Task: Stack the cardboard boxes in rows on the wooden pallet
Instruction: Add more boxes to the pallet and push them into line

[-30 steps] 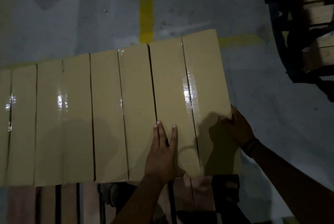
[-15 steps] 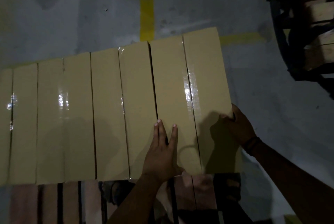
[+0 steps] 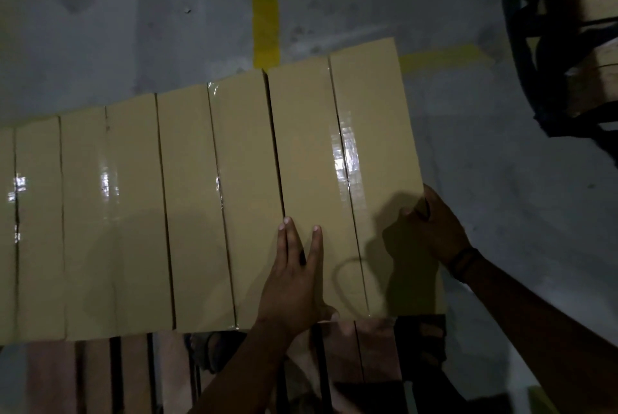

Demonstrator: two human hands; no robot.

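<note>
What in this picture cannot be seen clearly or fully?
1. Row of boxes: the head view's left edge cuts it, so the count is unknown.
2. Wooden pallet: head view, mostly covered by the boxes.
3. Right hand: head view, fingers partly hidden behind the rightmost box.
4. Dark frame, top right: head view, too dim, cut by the edge.

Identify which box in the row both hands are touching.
The rightmost box: the left hand lies flat on its top, the right hand grips its outer edge.

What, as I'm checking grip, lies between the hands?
In the head view, the taped top of the rightmost cardboard box lies between the left hand, flat on it, and the right hand gripping its edge.
</note>
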